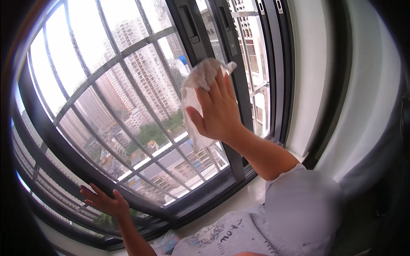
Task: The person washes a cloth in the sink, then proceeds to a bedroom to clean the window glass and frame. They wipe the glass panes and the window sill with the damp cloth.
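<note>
My right hand (219, 112) lies flat over a thin white cloth (195, 89) at the dark upright frame (189, 35) of a sliding window panel. Its fingertips are partly covered by the bunched top of the cloth, while the lower part hangs over the mesh screen (150, 105). My left hand (110, 201) is raised at the lower left, fingers spread and holding nothing. It is nearest to the dark side frame (67, 150) of the screened panel; whether it touches the frame I cannot tell.
Metal security bars (128, 72) stand outside the window. A recessed handle (189, 24) is set in the frame above the cloth. A pale blue packet (167, 242) rests on the ledge at the bottom. Pale curtain fabric (368, 83) hangs at the right.
</note>
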Available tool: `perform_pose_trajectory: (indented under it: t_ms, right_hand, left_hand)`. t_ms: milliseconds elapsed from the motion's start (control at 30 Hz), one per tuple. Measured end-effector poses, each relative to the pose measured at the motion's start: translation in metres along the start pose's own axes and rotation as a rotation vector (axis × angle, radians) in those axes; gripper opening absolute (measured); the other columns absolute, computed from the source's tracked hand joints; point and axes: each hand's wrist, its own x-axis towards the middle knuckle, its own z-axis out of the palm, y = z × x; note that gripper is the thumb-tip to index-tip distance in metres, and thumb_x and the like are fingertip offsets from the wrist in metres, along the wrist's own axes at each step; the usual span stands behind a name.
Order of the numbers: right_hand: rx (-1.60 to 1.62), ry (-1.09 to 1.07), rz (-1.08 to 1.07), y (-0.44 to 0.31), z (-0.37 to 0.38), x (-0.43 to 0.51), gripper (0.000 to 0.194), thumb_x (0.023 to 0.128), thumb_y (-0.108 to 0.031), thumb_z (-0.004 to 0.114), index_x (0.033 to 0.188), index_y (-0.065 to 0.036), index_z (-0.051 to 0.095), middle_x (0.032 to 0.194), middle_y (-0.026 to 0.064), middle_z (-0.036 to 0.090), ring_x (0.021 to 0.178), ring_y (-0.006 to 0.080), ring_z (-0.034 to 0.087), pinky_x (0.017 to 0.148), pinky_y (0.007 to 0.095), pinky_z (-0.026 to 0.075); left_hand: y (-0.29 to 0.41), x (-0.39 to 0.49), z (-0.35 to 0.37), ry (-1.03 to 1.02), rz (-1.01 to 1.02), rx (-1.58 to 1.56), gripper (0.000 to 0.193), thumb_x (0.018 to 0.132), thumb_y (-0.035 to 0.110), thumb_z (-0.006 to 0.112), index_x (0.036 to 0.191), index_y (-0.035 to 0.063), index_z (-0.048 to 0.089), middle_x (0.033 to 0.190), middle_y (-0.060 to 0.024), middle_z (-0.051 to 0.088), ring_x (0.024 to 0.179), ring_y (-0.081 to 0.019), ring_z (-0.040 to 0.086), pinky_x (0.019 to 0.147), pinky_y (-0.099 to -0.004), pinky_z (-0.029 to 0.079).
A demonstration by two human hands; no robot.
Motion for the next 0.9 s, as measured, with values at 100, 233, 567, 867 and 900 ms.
perform_pose_trajectory:
  t_ms: [100, 233, 567, 867, 900]
  right_hand:
    - [-0.007, -0.122, 0.029, 0.000, 0.005, -0.045, 0.042, 0.087, -0.034, 0.059, 0.112, 0.000, 0.056, 0.132, 0.0274, 0.045, 0.126, 0.0495, 0.038, 0.104, 0.0616, 0.026]
    - [0.109, -0.142, 0.036, -0.009, -0.001, -0.090, 0.043, 0.087, -0.034, 0.060, 0.109, 0.003, 0.056, 0.127, 0.0302, 0.047, 0.116, 0.0518, 0.043, 0.100, 0.0618, 0.030]
    - [0.334, 0.139, 0.204, 0.008, 0.017, 0.016, 0.052, 0.093, -0.023, 0.052, 0.130, 0.012, 0.038, 0.108, 0.0350, 0.052, 0.080, 0.0531, 0.057, 0.068, 0.0508, 0.050]
    - [-0.024, -0.435, -0.015, 0.018, -0.003, 0.178, 0.048, 0.088, -0.014, 0.051, 0.130, 0.003, 0.036, 0.130, 0.0229, 0.036, 0.123, 0.0373, 0.035, 0.103, 0.0471, 0.027]
    - [-0.102, -0.190, -0.126, 0.017, 0.005, 0.166, 0.038, 0.082, -0.016, 0.057, 0.115, 0.001, 0.050, 0.109, 0.0202, 0.050, 0.105, 0.0360, 0.049, 0.089, 0.0446, 0.040]
  left_hand:
    - [-0.001, -0.001, -0.002, -0.018, -0.015, -0.012, 0.078, 0.094, 0.066, 0.019, 0.151, 0.0131, 0.024, 0.158, -0.0163, 0.014, 0.146, -0.0354, 0.013, 0.113, -0.0608, 0.008]
    - [-0.002, -0.001, -0.003, -0.028, -0.025, -0.023, 0.079, 0.094, 0.066, 0.020, 0.151, 0.0122, 0.025, 0.158, -0.0171, 0.016, 0.146, -0.0359, 0.013, 0.113, -0.0610, 0.008]
    - [-0.004, 0.002, -0.003, 0.040, -0.008, -0.043, 0.075, 0.094, 0.065, 0.022, 0.149, 0.0147, 0.031, 0.157, -0.0149, 0.020, 0.146, -0.0337, 0.017, 0.113, -0.0615, 0.010]
    - [-0.021, 0.000, 0.000, 0.033, 0.030, 0.004, 0.074, 0.096, 0.062, 0.020, 0.153, 0.0149, 0.021, 0.159, -0.0147, 0.015, 0.147, -0.0334, 0.012, 0.114, -0.0589, 0.006]
    - [-0.024, -0.001, 0.000, 0.031, 0.031, -0.006, 0.074, 0.096, 0.062, 0.020, 0.153, 0.0147, 0.021, 0.159, -0.0146, 0.015, 0.147, -0.0336, 0.013, 0.113, -0.0591, 0.008]
